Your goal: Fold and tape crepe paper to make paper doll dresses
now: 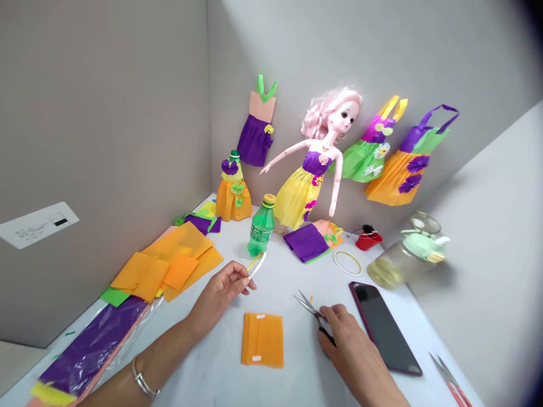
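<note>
My left hand (229,288) pinches a thin white and yellow ring of tape (258,264) between thumb and fingers, above the white table. On the right, my right hand (345,333) is closed on the dark handles of a pair of scissors (311,306), whose blades are parted and point up and left. A small orange scrap shows beside the blades. Between and below my hands lies a folded orange cloth square (267,341), with a small white strip near its top edge and another near its bottom edge.
Orange sheets (169,265) and purple material in clear plastic (93,345) lie left. Behind are a green bottle (261,226), a doll (314,164) and a purple folded dress (307,242). At right are another ring (348,263), a phone (386,328), a jug (392,263) and red-handled scissors (452,381).
</note>
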Demonstrator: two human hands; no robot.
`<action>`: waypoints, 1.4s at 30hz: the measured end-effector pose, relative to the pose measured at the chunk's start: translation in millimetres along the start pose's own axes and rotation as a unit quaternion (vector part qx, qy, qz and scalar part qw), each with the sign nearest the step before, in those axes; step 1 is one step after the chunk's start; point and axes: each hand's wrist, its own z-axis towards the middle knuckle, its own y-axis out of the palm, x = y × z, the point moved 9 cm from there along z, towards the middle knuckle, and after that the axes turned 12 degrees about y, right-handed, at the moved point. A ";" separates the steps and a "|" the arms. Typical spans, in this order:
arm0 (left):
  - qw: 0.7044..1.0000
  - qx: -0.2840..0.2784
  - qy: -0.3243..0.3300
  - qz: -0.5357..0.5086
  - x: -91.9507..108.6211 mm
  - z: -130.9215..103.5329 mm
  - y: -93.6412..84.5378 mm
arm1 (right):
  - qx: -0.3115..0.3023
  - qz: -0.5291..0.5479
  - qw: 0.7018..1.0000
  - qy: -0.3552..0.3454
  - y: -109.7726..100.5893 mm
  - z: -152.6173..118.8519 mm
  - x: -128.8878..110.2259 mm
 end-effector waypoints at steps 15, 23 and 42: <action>0.992 0.009 -0.061 -0.109 -3.1 -0.3 6.9 | -0.083 -0.020 0.994 0.064 3.9 0.6 15.6; 0.992 0.013 -0.056 -0.116 -6.4 -0.8 7.1 | -0.044 0.416 0.902 0.108 -28.7 6.9 2.0; 0.969 -0.126 -0.077 -0.199 4.5 -22.9 52.3 | -0.105 0.652 0.730 0.176 -2.2 -1.4 -25.3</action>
